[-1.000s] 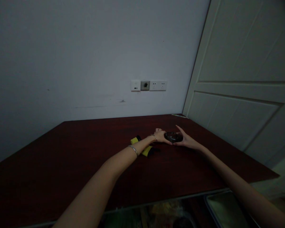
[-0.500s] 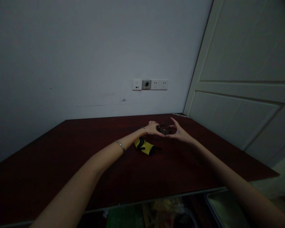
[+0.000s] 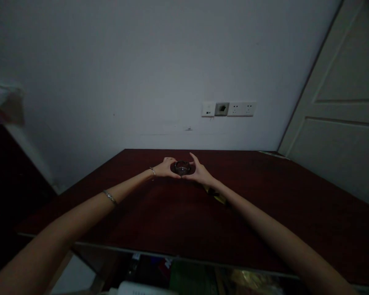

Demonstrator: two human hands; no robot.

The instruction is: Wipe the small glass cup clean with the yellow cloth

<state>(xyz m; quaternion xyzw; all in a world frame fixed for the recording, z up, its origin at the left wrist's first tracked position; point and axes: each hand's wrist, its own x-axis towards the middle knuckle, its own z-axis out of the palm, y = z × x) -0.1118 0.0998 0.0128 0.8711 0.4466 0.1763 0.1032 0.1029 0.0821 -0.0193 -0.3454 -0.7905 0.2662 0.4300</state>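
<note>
A small round dish of dark clear glass (image 3: 182, 168) is at the middle of the dark red tabletop (image 3: 172, 221). My left hand (image 3: 166, 168) curves around its left side, thumb toward the front. From the right, my right hand (image 3: 199, 172) holds it with the thumb in front and the index finger raised behind. The two thumb tips nearly meet before the dish. Whether the dish rests on the wood or hangs just above it, I cannot tell. Under my right forearm lies a yellow and black cloth item (image 3: 219, 198), mostly hidden.
Behind the table stands a pale wall with a row of sockets (image 3: 229, 109). A white panelled door (image 3: 344, 123) is at the right. Below the front edge, an open space holds a green item (image 3: 192, 278), a white object (image 3: 144, 289) and other things.
Both hands have moved left with the glass dish, away from the yellow and black item, which was beside my left forearm and is now under my right. The view has turned left.
</note>
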